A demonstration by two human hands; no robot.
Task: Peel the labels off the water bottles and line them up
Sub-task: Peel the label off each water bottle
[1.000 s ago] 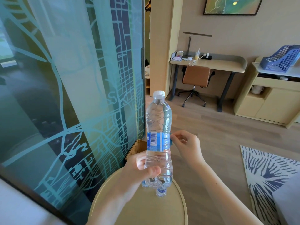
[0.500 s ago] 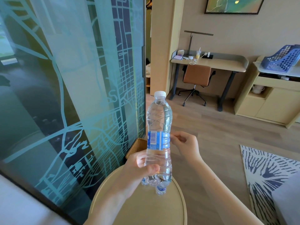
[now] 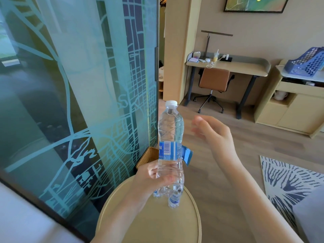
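Gripping crinkled clear bottle (image 3: 171,127), left hand (image 3: 150,178) fingers wrapped, blue label (image 3: 169,150) flap loose, right hand (image 3: 213,132) fingers apart

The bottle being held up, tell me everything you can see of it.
The bottle is clear crinkled plastic with a white cap on, held upright above the round table. A blue label with a barcode wraps its middle; a loose flap sticks out on the right. The left hand grips it just below the label. The right hand is open beside it, not touching.
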